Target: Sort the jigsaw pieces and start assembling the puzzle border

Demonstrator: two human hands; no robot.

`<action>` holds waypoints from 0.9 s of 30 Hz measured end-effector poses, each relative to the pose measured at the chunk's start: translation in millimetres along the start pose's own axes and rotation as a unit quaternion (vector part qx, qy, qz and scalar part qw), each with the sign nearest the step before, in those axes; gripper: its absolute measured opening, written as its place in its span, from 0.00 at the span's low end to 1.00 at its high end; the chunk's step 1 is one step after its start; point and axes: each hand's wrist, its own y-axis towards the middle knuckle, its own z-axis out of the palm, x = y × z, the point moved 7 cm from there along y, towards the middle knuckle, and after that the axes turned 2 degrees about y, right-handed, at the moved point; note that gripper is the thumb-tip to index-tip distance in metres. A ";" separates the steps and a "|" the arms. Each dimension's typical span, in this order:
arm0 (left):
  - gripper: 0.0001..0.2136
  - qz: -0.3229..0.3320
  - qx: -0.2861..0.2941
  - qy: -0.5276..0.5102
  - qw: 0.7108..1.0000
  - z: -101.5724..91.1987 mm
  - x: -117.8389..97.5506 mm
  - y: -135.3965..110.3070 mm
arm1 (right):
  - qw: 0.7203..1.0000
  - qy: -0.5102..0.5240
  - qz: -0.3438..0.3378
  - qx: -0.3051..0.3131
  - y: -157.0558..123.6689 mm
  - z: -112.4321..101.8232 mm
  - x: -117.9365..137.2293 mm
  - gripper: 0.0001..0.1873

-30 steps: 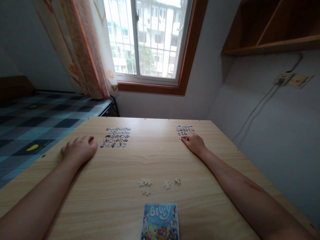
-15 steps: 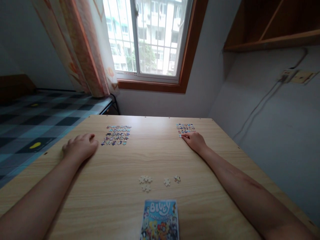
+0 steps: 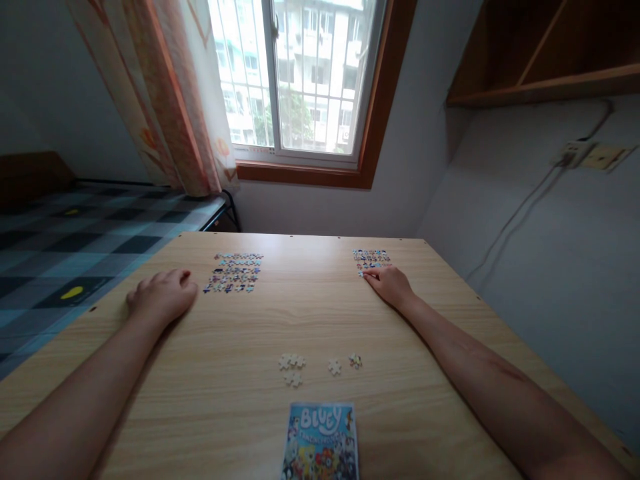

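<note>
My right hand [image 3: 393, 285] is at the far right of the table, its fingertips together on a small light-blue puzzle piece [image 3: 361, 274]. That piece lies just below the rows of the right puzzle group [image 3: 371, 256], partly hidden by my fingers. Palm down at the left edge of the table rests my left hand [image 3: 163, 295], holding nothing, its fingers loosely apart and slightly bent. Beside it, to the right, several puzzle pieces are set out in rows as the left puzzle group [image 3: 234, 273].
Several pale pieces [image 3: 293, 364] lie face down mid-table, near a single pale piece [image 3: 335, 367] and some coloured ones [image 3: 355, 361]. A Bluey puzzle box [image 3: 321, 440] sits at the near edge. Beyond the wooden table [image 3: 300, 313] are a bed [image 3: 115, 213] and a window [image 3: 315, 80].
Both hands stay almost where they were, the right fingers still at the light-blue piece. The whole view has shifted slightly, with things a few pixels lower.
</note>
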 end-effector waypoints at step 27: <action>0.27 0.003 0.013 -0.002 1.000 -5.8 -6.5 -11.3 | 0.918 0.169 -0.354 0.054 -63.6 -42.9 133.3 0.16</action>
